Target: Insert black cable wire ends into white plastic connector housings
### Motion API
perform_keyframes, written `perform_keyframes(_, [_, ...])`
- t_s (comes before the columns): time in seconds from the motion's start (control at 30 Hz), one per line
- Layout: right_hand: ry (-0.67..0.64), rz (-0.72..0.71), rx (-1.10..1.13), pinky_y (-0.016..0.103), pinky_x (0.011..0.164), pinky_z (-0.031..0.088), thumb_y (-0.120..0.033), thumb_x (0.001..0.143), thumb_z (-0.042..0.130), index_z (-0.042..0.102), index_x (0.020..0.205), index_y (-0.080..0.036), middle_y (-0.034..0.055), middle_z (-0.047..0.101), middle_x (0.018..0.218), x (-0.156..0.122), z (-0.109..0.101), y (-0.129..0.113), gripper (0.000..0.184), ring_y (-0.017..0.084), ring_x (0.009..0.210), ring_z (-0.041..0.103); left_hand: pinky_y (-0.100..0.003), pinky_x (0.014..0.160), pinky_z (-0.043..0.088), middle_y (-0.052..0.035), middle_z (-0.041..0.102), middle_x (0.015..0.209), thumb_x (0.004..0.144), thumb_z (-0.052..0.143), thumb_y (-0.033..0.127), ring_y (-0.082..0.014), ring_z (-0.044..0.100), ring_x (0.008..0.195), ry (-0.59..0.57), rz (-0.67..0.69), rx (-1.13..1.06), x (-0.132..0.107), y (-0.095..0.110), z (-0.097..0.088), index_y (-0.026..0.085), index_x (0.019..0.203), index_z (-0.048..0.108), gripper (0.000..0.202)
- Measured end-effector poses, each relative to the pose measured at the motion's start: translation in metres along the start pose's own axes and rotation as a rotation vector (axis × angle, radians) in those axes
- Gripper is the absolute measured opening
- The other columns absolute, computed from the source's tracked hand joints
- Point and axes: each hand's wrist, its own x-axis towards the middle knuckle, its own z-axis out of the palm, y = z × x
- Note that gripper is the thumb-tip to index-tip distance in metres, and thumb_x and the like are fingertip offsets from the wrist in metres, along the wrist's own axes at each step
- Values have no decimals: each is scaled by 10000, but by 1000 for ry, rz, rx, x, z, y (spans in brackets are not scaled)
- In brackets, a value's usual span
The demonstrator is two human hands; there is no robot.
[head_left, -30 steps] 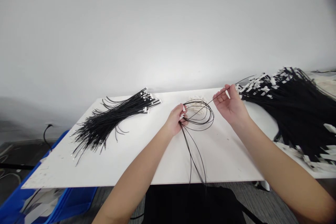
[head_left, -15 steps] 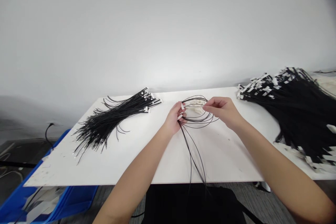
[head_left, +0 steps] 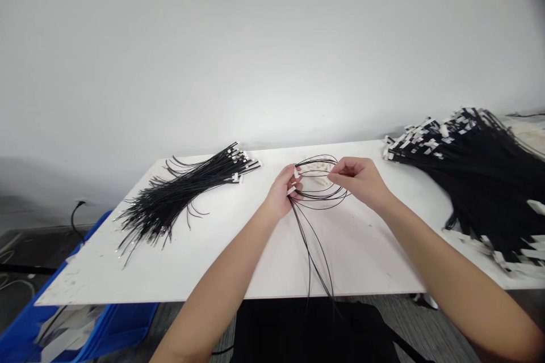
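Observation:
My left hand [head_left: 281, 194] is closed on a small coil of thin black cables [head_left: 320, 195] with white end tags, held just above the white table [head_left: 238, 261]. The cables' loose tails [head_left: 317, 261] hang from the hand over the table's front edge. My right hand [head_left: 361, 181] pinches the coil's upper right side, fingers pressed together. Under the coil lies a small heap of pale, off-white stuff [head_left: 317, 172] that I cannot make out.
A fanned bundle of black cables [head_left: 187, 190] with white tags lies at the table's left. A much larger pile of the same cables [head_left: 472, 173] covers the right end. A blue bin [head_left: 80, 323] stands below the table's left corner.
My right hand came in from the big pile on the right, drawing one cable across, and now pinches the coil beside my left hand. The left hand stayed put.

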Motion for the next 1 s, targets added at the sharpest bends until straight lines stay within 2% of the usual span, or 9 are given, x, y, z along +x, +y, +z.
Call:
perform_keyframes(0.57, [6, -33, 5, 196, 406, 237, -263, 638, 660, 569, 639, -142, -27, 447, 498, 0, 0, 1, 152, 55, 458, 342, -129, 339, 221, 54, 373, 636, 697, 639, 447, -11, 295, 399, 7, -8, -4, 1, -1, 1, 194, 818, 516, 306])
perform_keyframes(0.73, [-16, -71, -60, 210, 422, 273, -289, 653, 655, 585, 656, -154, -16, 468, 532, 0, 0, 3, 152, 66, 476, 360, -129, 334, 213, 57, 360, 620, 696, 638, 454, -10, 293, 391, 12, -9, -3, 1, 0, 1, 187, 819, 519, 318])
perform_keyframes(0.83, [16, -184, -176, 224, 455, 318, -291, 688, 631, 601, 685, -168, 2, 517, 594, -1, 0, 5, 127, 79, 509, 393, -131, 327, 207, 60, 352, 604, 685, 648, 455, -10, 286, 381, 25, -16, 0, 1, 0, 0, 182, 813, 517, 329])
perform_keyframes(1.0, [103, -544, -427, 231, 528, 364, -241, 785, 544, 598, 745, -187, 15, 551, 693, 1, 1, 9, 86, 91, 575, 439, -133, 326, 214, 61, 364, 606, 675, 659, 448, -8, 276, 375, 41, -27, -13, 3, 0, -2, 171, 818, 514, 344])
